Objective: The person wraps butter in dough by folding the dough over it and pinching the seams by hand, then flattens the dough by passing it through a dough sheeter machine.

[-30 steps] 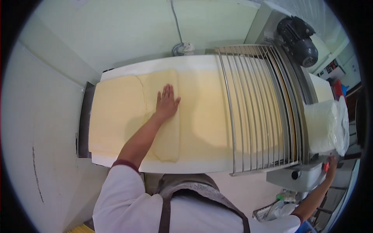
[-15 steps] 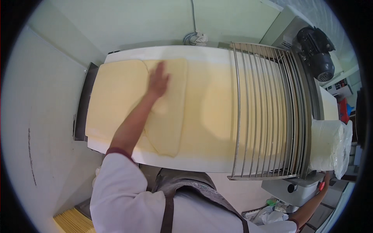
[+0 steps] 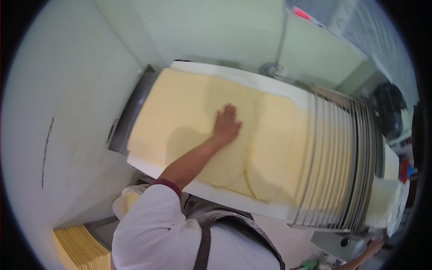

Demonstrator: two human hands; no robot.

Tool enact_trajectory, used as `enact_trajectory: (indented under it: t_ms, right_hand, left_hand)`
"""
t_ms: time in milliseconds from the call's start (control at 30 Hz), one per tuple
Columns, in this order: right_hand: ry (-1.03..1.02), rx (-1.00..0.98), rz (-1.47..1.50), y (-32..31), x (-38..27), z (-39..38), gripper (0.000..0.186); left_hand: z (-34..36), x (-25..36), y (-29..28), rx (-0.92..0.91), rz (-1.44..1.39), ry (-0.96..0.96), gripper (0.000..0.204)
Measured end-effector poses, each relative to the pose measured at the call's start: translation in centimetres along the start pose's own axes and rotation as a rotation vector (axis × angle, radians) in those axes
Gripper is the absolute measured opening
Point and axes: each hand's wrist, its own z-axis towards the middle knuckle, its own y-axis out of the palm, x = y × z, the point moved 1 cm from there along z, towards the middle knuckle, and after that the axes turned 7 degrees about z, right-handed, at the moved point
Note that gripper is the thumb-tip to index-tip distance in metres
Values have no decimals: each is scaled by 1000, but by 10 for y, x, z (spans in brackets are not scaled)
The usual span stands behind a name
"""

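L hand (image 3: pixel 226 125) flat on dough sheet (image 3: pixel 189 117), fingers spread, gripping nothing. Dough lies on sheeter's white belt (image 3: pixel 211 191), runs under wire guard (image 3: pixel 342 166). R hand (image 3: pixel 373 246) low right by machine base, fingers can't tell. Yellow stack (image 3: pixel 81 247) bottom left.

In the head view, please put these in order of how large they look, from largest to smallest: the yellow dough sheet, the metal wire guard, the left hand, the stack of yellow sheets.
1. Dough sheet
2. Wire guard
3. Stack of yellow sheets, partly cut off at the picture's rim, so unsure
4. Left hand
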Motion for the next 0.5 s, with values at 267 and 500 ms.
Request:
enact_trajectory:
  t_ms: [267,500]
  right_hand:
    - [-100,353,-971,-43,-138,-283,45]
    - [-169,209,137,156,-409,-352,46]
  left_hand:
    - [25,-341,-51,-2,194,237,58]
    - [119,-438,-26,178,-141,60,56]
